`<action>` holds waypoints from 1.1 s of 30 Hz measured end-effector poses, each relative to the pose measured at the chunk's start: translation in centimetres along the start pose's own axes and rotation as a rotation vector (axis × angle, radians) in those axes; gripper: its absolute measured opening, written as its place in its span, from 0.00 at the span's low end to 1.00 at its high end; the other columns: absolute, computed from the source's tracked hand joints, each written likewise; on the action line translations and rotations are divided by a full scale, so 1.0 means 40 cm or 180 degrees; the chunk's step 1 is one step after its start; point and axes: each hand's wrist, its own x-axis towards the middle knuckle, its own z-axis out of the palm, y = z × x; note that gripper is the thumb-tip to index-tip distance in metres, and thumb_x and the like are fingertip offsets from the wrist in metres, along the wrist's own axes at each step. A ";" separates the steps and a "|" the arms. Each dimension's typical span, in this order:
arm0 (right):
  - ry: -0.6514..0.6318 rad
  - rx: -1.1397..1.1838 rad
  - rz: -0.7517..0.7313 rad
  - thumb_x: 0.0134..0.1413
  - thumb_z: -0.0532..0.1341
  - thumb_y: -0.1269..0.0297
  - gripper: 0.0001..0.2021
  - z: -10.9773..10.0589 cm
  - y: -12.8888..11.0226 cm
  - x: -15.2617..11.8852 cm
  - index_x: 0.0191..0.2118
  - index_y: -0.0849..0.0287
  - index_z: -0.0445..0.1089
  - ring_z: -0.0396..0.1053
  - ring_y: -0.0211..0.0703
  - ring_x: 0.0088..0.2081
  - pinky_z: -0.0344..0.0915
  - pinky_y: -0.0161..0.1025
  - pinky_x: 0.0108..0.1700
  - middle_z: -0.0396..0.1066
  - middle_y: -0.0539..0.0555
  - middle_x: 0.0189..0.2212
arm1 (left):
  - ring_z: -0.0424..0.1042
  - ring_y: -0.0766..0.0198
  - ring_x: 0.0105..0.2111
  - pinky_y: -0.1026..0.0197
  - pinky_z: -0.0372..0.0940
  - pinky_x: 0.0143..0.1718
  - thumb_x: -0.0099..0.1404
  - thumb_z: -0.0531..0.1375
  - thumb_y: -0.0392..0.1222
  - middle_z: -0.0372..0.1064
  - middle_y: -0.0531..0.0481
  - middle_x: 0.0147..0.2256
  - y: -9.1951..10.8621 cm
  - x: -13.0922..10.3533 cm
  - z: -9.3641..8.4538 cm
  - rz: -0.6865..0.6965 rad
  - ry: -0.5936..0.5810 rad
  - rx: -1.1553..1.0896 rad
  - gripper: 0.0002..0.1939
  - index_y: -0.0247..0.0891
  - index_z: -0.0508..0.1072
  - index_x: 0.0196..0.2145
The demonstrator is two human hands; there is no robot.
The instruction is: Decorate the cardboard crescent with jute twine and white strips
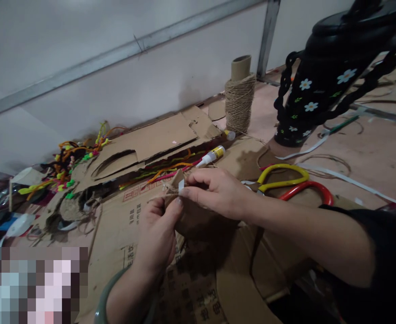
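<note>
A brown cardboard piece (pixel 198 220) with twine at its top edge is held up over a printed cardboard sheet (pixel 111 238). My left hand (pixel 160 225) pinches its left edge, thumb on the near side. With thumb and fingers pressed together, my right hand (pixel 214 191) holds a small white strip (pixel 181 185) against the top of the piece. The fingers cover part of the twine. Just beyond the hands lies a glue tube (pixel 214 154) with a yellow label. Scissors (pixel 282 177) with one yellow and one red handle rest beside my right forearm.
A twine spool (pixel 240 101) stands at the back, left of a black flowered tumbler (pixel 322 85). Cut cardboard (pixel 160 135) lies against the wall side. Colourful pipe cleaners (pixel 66 164) are heaped at the left. White strips (pixel 356 185) trail across the right side of the table.
</note>
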 end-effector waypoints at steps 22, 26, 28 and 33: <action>0.0091 -0.0001 0.0165 0.53 0.55 0.64 0.12 -0.007 -0.004 -0.001 0.21 0.60 0.60 0.54 0.31 0.24 0.48 0.33 0.26 0.55 0.45 0.19 | 0.71 0.68 0.24 0.67 0.66 0.25 0.53 0.66 0.41 0.73 0.55 0.26 -0.016 -0.005 -0.013 -0.0098 -0.0341 -0.0003 0.06 0.41 0.75 0.30; 0.0060 0.0059 0.0127 0.53 0.55 0.64 0.11 -0.005 -0.006 -0.004 0.22 0.60 0.62 0.54 0.31 0.24 0.50 0.32 0.26 0.56 0.44 0.19 | 0.70 0.69 0.23 0.68 0.66 0.26 0.54 0.65 0.41 0.73 0.55 0.25 -0.012 -0.006 -0.010 -0.0147 -0.0402 -0.0057 0.05 0.40 0.74 0.30; 0.0012 0.0101 0.0098 0.54 0.55 0.63 0.10 -0.005 -0.006 -0.004 0.24 0.61 0.64 0.56 0.31 0.25 0.51 0.32 0.27 0.59 0.45 0.20 | 0.69 0.70 0.23 0.68 0.65 0.26 0.54 0.65 0.42 0.72 0.55 0.25 -0.011 -0.007 -0.012 -0.0121 -0.0431 -0.0014 0.05 0.40 0.74 0.30; 0.0097 -0.0066 0.0001 0.51 0.57 0.66 0.09 -0.001 -0.012 -0.005 0.22 0.61 0.64 0.56 0.31 0.24 0.52 0.31 0.27 0.59 0.45 0.19 | 0.69 0.71 0.25 0.69 0.65 0.28 0.56 0.64 0.41 0.72 0.54 0.27 -0.013 -0.013 -0.021 -0.0029 -0.0515 0.0208 0.05 0.40 0.75 0.32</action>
